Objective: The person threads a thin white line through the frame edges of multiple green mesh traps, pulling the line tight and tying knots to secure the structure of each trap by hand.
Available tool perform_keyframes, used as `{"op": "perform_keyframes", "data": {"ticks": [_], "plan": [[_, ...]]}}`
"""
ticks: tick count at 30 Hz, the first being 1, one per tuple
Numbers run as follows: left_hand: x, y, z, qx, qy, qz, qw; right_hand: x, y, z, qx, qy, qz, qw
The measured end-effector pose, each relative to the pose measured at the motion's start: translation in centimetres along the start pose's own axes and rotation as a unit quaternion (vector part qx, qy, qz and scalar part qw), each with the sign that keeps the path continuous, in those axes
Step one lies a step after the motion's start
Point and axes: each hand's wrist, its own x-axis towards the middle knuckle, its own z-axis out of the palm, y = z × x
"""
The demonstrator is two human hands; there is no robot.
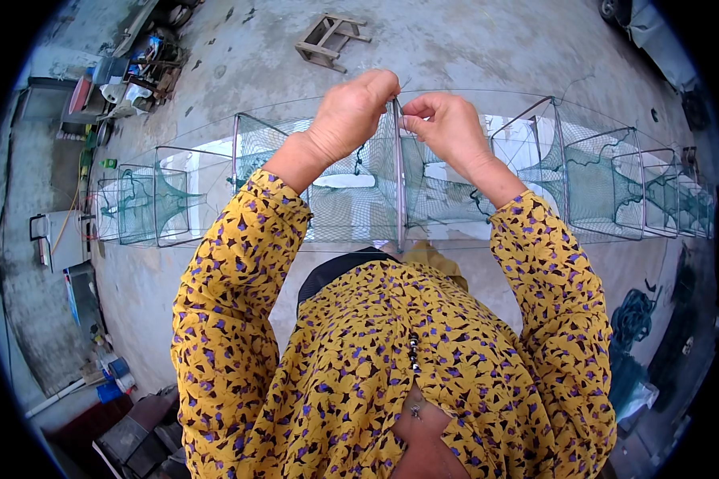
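Observation:
A long folding fish trap (pixel 343 209) of green netting stretches across the view from left to right, held in shape by several rectangular metal frames. My left hand (pixel 350 116) is closed at the upper corner of the middle frame (pixel 399 184), its fingertips bunched around the corner. Just right of that corner, my right hand (pixel 454 136) has thumb and forefinger pinched together. What lies between those fingertips is too small to make out. Dark green cords hang inside the netting, and thin lines run along the upper edge.
A small wooden stool (pixel 321 54) lies on its side on the concrete floor (pixel 248 60) beyond the trap. Piled household items and a metal box (pixel 65 238) stand along the left wall. To the lower right is a heap of dark green netting (pixel 633 318). A covered vehicle (pixel 665 40) is at the far right.

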Motion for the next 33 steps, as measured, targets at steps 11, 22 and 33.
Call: {"op": "perform_keyframes", "data": {"ticks": [11,22,33], "plan": [[-0.2,-0.6,0.1,-0.007,0.001,-0.014,1.0,-0.4,-0.5,0.5,0.106,-0.029,0.047,0.993],[-0.3,-0.4,0.0,-0.009,0.008,-0.01,1.0,-0.9,-0.8,0.5,0.129,-0.015,0.083,0.988],[-0.5,0.4,-0.3,-0.021,0.011,-0.038,0.999,-1.8,-1.4,-0.2,0.077,0.042,0.028,0.996]]}}
